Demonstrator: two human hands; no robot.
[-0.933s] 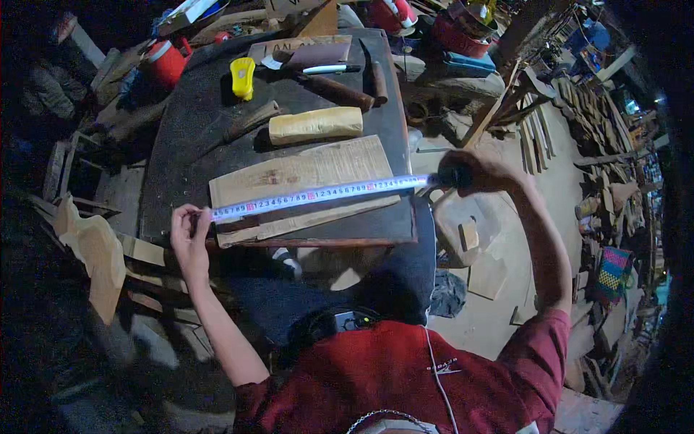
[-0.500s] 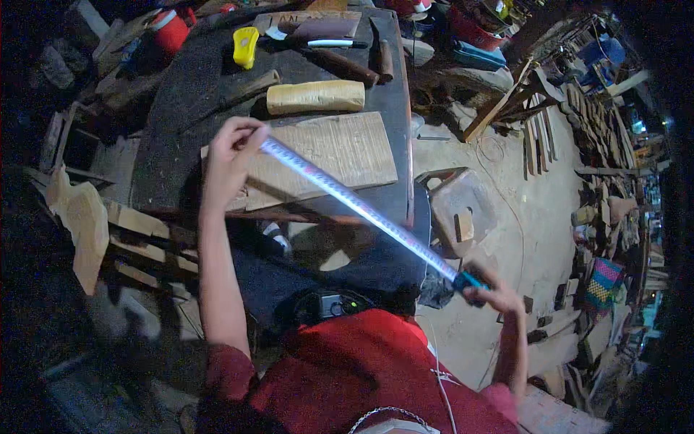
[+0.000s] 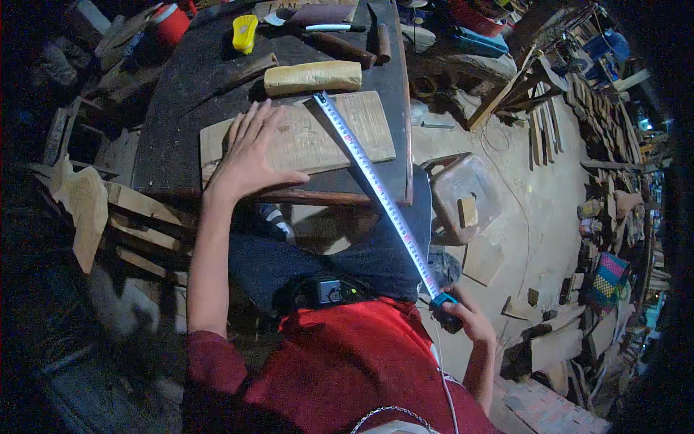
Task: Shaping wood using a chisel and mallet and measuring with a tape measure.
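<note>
My left hand [image 3: 249, 152] lies with fingers spread on the left part of a pale wooden board [image 3: 347, 137] at the table's near edge. My right hand [image 3: 470, 315] is closed round the case of a tape measure [image 3: 390, 206], low on the right and off the table. Its blade stretches out toward the upper left, and its hooked end rests over or just above the board's far edge. Just beyond the board lies a yellowish block of wood [image 3: 312, 77], rounded in shape.
The dark table [image 3: 173, 116] also bears a yellow tool [image 3: 245, 34], a white marker [image 3: 335, 28] and wooden-handled tools [image 3: 340, 50]. A stool [image 3: 466, 195] with a small wood piece on it stands to the right. Cut wood pieces [image 3: 144, 242] are stacked at left.
My left hand has let go of the tape's end and come down flat on the board. My right hand has moved down and left, and the blade now slants more steeply.
</note>
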